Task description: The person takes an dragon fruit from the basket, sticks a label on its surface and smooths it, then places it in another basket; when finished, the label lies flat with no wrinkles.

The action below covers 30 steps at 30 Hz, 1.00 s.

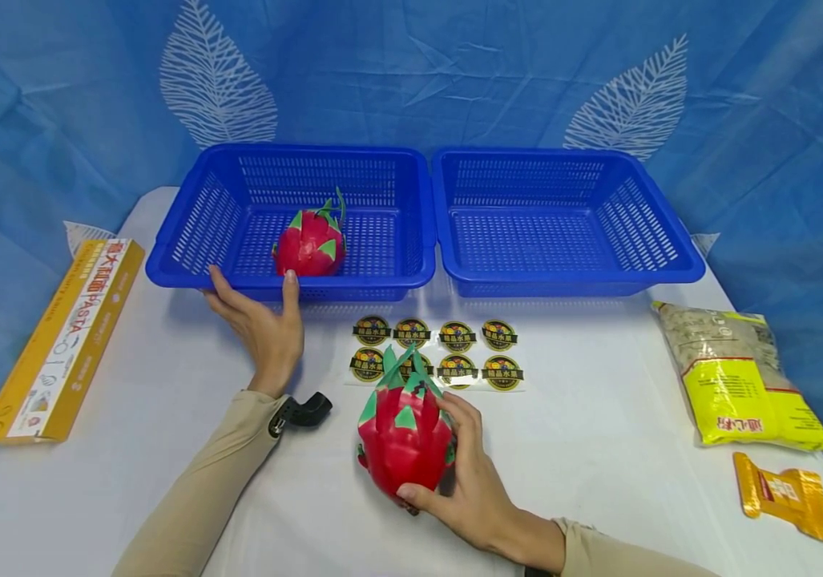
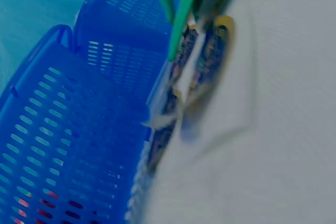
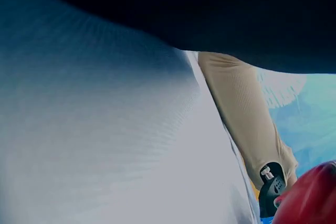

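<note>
In the head view my right hand (image 1: 479, 489) grips a large red dragon fruit (image 1: 407, 441), thumb low on its near side and fingers along its right. Its green leaf tips cover part of a sheet of round stickers (image 1: 457, 336). My left hand (image 1: 270, 332) is spread at the front rim of the left blue basket (image 1: 238, 282), fingers fairly straight. A second dragon fruit (image 1: 310, 244) lies inside that basket, close to the thumb. The left wrist view has blurred stickers (image 2: 210, 61) beside the basket (image 2: 68, 124); the right wrist view catches the red fruit (image 3: 310, 200) at its lower right.
Touching the left basket stands a right blue basket (image 1: 570, 276) with nothing in it. A yellow pasta box (image 1: 65, 344) lies at the far left. On the right are a bag of pasta (image 1: 739, 385) and a small orange packet (image 1: 786, 493).
</note>
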Each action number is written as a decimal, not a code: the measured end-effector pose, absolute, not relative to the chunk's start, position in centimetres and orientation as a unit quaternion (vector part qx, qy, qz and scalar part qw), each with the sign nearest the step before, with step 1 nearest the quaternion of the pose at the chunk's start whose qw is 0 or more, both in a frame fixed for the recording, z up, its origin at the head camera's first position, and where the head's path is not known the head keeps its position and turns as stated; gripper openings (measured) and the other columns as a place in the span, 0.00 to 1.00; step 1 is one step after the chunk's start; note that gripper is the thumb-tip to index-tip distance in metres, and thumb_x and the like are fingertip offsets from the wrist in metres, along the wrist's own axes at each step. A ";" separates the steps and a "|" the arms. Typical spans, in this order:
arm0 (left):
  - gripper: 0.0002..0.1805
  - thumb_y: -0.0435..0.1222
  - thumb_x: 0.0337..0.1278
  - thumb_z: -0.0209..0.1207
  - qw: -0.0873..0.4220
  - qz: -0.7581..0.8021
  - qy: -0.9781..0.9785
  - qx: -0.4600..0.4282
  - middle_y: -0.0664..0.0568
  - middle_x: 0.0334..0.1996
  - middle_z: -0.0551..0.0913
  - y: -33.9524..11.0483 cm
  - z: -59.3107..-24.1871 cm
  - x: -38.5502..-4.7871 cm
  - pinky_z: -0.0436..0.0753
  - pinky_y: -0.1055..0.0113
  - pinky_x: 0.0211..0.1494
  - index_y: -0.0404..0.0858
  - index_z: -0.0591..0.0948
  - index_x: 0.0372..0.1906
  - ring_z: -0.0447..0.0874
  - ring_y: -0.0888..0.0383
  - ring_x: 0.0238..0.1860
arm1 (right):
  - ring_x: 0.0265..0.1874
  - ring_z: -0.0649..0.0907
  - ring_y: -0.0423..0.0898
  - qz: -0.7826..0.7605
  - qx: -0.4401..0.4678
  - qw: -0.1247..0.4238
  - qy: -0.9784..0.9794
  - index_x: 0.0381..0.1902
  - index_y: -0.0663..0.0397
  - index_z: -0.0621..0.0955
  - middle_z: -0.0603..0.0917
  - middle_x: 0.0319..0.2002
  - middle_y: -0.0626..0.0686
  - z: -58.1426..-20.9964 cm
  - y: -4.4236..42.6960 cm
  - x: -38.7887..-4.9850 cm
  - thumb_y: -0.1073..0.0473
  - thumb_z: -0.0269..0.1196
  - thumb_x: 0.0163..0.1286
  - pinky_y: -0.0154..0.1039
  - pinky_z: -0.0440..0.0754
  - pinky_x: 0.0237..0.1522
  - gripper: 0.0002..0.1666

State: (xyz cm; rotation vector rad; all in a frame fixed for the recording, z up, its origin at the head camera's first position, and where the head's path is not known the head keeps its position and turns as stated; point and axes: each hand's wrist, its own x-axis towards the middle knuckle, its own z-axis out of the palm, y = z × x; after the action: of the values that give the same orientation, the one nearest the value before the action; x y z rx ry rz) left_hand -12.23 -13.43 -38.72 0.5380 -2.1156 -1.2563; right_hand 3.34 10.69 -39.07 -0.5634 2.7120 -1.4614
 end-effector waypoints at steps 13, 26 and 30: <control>0.47 0.49 0.57 0.53 0.341 -0.498 -0.788 0.123 0.45 0.69 0.40 -12.8 -40.0 -10.7 0.42 0.63 0.73 0.37 0.39 0.70 0.38 0.57 0.71 | 0.55 0.74 0.50 -0.481 -0.185 0.012 0.857 0.65 0.51 0.51 0.54 0.64 0.54 -39.2 10.8 2.9 0.46 0.67 0.51 0.42 0.81 0.46 0.52; 0.29 0.36 0.54 0.58 0.160 -0.516 -0.841 -0.016 0.39 0.58 0.67 -11.3 -40.6 -8.0 0.61 0.53 0.65 0.32 0.63 0.61 0.63 0.47 0.61 | 0.53 0.74 0.52 -0.467 -0.189 -0.062 0.862 0.63 0.59 0.57 0.62 0.60 0.58 -39.0 12.7 0.9 0.39 0.55 0.60 0.38 0.79 0.41 0.43; 0.31 0.41 0.51 0.60 0.074 -0.445 -0.888 -0.090 0.40 0.60 0.68 -11.2 -40.9 -7.6 0.58 0.47 0.66 0.37 0.67 0.61 0.62 0.44 0.63 | 0.52 0.73 0.52 -0.459 -0.183 -0.082 0.865 0.63 0.60 0.59 0.65 0.58 0.58 -38.8 13.2 0.1 0.42 0.56 0.61 0.39 0.78 0.42 0.41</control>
State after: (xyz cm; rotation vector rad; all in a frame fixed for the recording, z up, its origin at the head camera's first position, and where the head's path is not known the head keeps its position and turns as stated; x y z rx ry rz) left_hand -7.59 -11.18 -40.86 -0.2696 -2.6650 -1.3364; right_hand 0.06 13.16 -38.83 -0.6087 2.8706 -1.5244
